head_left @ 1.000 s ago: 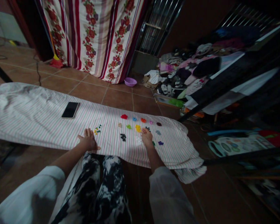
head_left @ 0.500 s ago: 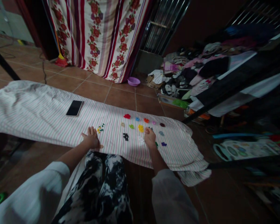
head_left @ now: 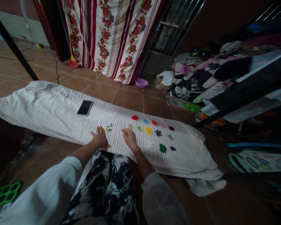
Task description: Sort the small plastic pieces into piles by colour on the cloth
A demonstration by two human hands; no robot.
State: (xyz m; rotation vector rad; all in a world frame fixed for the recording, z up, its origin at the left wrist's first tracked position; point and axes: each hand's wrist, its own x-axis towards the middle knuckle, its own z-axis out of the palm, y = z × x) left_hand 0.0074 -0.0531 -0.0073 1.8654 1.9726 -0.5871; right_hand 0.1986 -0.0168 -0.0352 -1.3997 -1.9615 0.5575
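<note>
Small yellow and dark-green pieces (head_left: 107, 129), mixed, loose on a white cloth with thin pink and green stripes (head_left: 58, 109), just beyond the left hand (head_left: 99, 139). Left hand: spread, palm down, grasping nothing visible, presumably steadying the cloth. Right hand (head_left: 129, 138): fingertips close together beside a beige pile (head_left: 130, 126); whether a piece is pinched cannot be told. Farther right: single-colour piles, including bright yellow pile (head_left: 149, 131), dark-green pile (head_left: 162, 148) and red pile (head_left: 135, 117), spaced apart, likely to keep colours unmixed. Black-screened rectangular phone (head_left: 85, 107): flat, farther left, probably set clear of the pieces.
</note>
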